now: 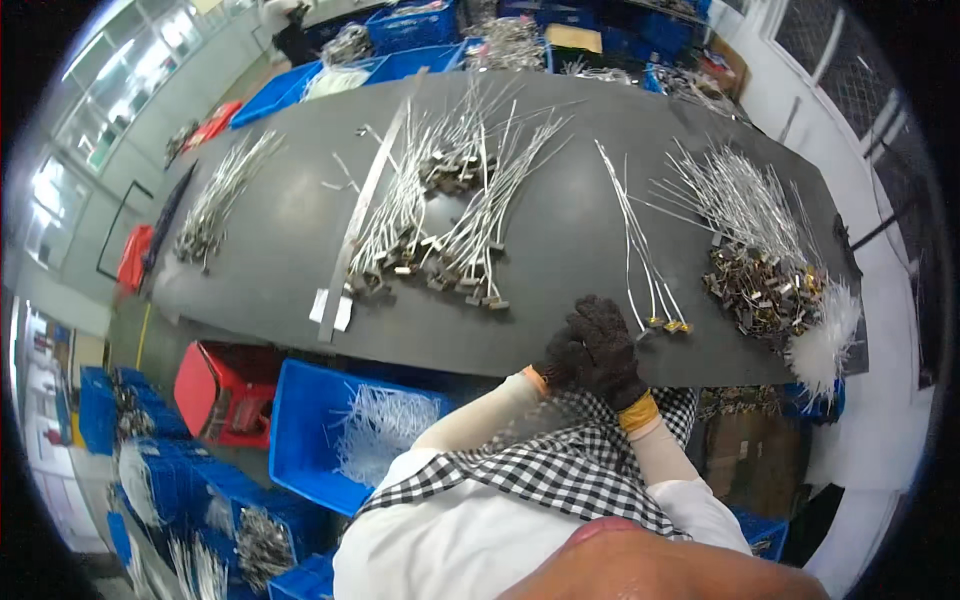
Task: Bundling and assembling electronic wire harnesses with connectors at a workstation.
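At the near edge of the dark table [560,270], my two dark-gloved hands are pressed together. My left hand [567,362] lies against my right hand [612,358], and its fingers mostly blend into the other glove. The right fingers look curled over the left; anything between them is hidden. Just beyond, a few long silvery wires with yellowish end pieces [678,327] lie on the table, apart from my gloves. To the right sits a heap of silvery wires [745,200] with brown and metallic connectors [760,290].
Wire bundles with dark connectors [400,215] cover the table's middle, beside a long flat metal strip [372,190]. Another bundle [225,200] lies far left. White strands [825,340] hang at the right corner. Below the left edge stand a blue bin [285,425] and a red container [190,385].
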The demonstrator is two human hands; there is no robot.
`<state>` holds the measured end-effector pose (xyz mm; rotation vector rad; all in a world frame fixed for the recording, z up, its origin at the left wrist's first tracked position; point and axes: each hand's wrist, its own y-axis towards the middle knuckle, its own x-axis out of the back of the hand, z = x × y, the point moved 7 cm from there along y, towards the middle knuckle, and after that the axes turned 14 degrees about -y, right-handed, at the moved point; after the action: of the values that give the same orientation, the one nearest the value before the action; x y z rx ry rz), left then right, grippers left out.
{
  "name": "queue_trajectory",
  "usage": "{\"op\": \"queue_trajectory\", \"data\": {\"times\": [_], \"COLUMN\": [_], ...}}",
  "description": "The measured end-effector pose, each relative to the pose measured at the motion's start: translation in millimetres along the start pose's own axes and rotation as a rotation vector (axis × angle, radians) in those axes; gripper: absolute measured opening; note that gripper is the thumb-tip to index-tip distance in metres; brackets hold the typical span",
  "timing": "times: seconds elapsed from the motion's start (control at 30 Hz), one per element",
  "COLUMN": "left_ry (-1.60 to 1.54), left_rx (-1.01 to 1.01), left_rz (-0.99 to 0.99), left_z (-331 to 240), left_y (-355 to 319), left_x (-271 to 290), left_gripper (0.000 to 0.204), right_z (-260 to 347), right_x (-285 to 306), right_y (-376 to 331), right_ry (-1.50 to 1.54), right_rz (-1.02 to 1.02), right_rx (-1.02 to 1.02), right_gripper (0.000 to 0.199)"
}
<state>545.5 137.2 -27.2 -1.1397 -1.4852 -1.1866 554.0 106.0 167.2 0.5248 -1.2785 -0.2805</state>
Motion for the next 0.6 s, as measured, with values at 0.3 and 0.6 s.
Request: {"op": "queue_trajectory", "data": {"times": [0.3,0.6], "left_ry": [-0.326,-1.1], "left_rx": [0.043,0.04], "left_rz": [0.064,-0.394], "left_z": [3.4,32.4], "left_y": [25.5,19.9], "left_x": [55.3,33.3], "left_gripper": [0.051,0.05], "right_z": [-28.2,-23.8], "right_x": [-31.4,-25.0], "right_y": [2.5,20.0], "right_ry": [-0.054,-0.159], "right_rz": [0.066,0.088], "right_rx": [0.006,0.0], "right_gripper": [0.045,0.059]}}
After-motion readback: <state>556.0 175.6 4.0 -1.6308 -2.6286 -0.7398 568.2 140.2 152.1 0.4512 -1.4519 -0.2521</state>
